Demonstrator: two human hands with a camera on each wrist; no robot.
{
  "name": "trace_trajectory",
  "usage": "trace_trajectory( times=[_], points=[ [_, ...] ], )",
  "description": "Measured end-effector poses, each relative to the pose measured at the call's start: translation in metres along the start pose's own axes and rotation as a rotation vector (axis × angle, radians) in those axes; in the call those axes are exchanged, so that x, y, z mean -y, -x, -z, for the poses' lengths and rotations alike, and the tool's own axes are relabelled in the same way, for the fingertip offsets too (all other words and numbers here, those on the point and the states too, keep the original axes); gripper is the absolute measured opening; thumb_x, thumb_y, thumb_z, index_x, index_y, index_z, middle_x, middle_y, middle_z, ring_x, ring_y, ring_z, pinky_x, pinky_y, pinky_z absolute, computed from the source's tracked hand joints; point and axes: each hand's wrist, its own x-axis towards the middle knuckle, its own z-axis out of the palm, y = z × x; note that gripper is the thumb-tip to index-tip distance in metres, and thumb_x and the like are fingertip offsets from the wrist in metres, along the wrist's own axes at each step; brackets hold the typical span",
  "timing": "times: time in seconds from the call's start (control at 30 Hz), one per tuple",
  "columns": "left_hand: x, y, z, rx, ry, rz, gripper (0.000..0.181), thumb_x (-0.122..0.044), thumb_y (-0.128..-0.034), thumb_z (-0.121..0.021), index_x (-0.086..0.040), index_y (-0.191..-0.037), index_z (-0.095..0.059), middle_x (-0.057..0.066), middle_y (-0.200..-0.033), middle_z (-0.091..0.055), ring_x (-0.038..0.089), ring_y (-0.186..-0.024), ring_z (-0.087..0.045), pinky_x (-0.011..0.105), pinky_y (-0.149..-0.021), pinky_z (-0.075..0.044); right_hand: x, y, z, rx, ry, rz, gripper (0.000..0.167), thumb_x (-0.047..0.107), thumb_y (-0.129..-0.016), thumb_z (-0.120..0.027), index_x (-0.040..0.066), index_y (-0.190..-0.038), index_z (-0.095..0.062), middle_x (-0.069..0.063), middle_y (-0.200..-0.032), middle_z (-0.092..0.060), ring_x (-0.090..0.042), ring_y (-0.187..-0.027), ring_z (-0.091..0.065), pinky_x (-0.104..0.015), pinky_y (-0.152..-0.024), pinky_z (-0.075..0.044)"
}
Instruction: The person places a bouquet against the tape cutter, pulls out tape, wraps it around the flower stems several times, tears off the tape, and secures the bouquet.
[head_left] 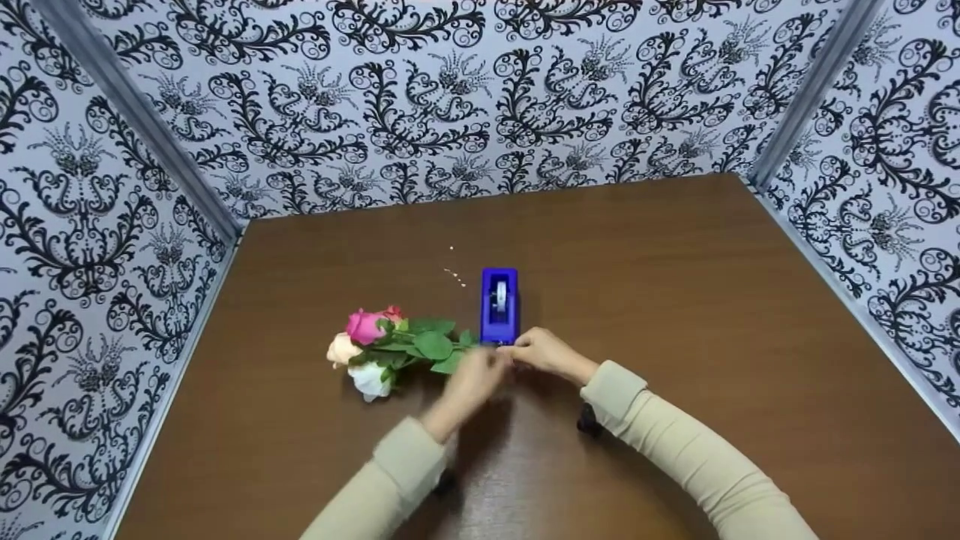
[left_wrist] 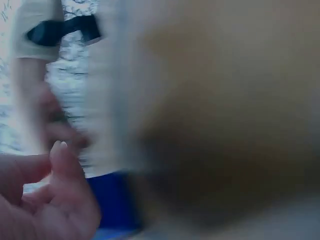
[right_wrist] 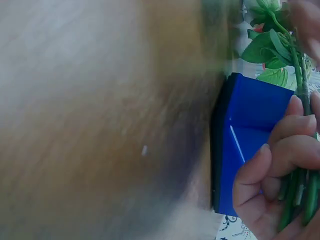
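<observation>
Where the flowers lie: while their blooms point left over the table, the flowers (head_left: 433,345) reach toward the blue tape dispenser (head_left: 501,331), leaves just beside it.
Right hand: curled round the green stems (right_wrist: 311,192), this hand (head_left: 546,350) holds them.
Left hand: thumb and fingertip nearly meet on this hand (left_wrist: 62,195); I cannot tell whether anything is between them.
Handling: probably light, stems fairly stiff, petals soft and crushable; best gripped along the bare stems below the leaves.
</observation>
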Motion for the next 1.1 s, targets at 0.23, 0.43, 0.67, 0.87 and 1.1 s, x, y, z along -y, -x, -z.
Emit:
trace_trajectory(
  times=[0.23, 0.43, 0.67, 0.87, 1.1],
  points=[
    [-0.021, -0.048, 0.023, -0.107, -0.603, 0.046, 0.032, -0.039, -0.0782, -0.069, -0.007, -0.085, -0.07, 0.012, -0.089, -0.068, 0.029, -0.082, -0.064, 0.04, -0.067, -0.052, -0.002, 0.002, -0.002, -0.017, -0.014, -0.026, 0.045, 0.037, -0.085, -0.063, 0.005, -0.054, -0.057, 0.006, -0.048, -0.047, -0.005, -0.043, -0.038, -0.019, -0.042, -0.029],
    [-0.013, -0.067, 0.016, 0.042, -0.595, 0.22, 0.061, -0.052, -0.0696, -0.07, -0.001, -0.104, -0.065, 0.014, -0.103, -0.066, 0.028, -0.09, -0.064, 0.041, -0.072, -0.052, -0.003, 0.002, -0.005, -0.001, -0.011, -0.031, 0.045, 0.035, -0.085, -0.063, 0.011, -0.049, -0.05, 0.008, -0.046, -0.044, -0.004, -0.042, -0.036, -0.019, -0.041, -0.028],
    [-0.011, -0.068, 0.02, 0.051, -0.6, 0.189, 0.053, -0.05, -0.0752, -0.065, -0.003, -0.099, -0.068, 0.013, -0.099, -0.067, 0.028, -0.088, -0.064, 0.04, -0.072, -0.051, -0.002, -0.005, -0.006, -0.016, -0.032, -0.023, 0.046, 0.038, -0.084, -0.063, 0.012, -0.05, -0.049, 0.008, -0.047, -0.043, -0.004, -0.042, -0.036, -0.018, -0.042, -0.028],
    [-0.011, -0.067, 0.019, 0.01, -0.621, 0.14, 0.051, -0.048, -0.076, -0.065, -0.002, -0.097, -0.069, 0.014, -0.097, -0.068, 0.029, -0.087, -0.065, 0.041, -0.071, -0.052, -0.01, -0.004, -0.012, -0.012, 0.042, 0.081, 0.041, 0.033, -0.086, -0.062, 0.006, -0.056, -0.058, 0.008, -0.049, -0.046, -0.003, -0.043, -0.037, -0.022, -0.041, -0.031],
    [-0.015, -0.058, 0.014, -0.058, -0.688, 0.094, 0.047, -0.047, -0.0788, -0.062, -0.004, -0.095, -0.07, 0.013, -0.095, -0.068, 0.029, -0.085, -0.065, 0.039, -0.069, -0.052, -0.017, 0.003, -0.013, 0.063, 0.052, 0.153, 0.038, 0.032, -0.088, -0.06, 0.001, -0.067, -0.069, 0.001, -0.053, -0.054, -0.002, -0.044, -0.041, -0.018, -0.044, -0.034]
  ],
)
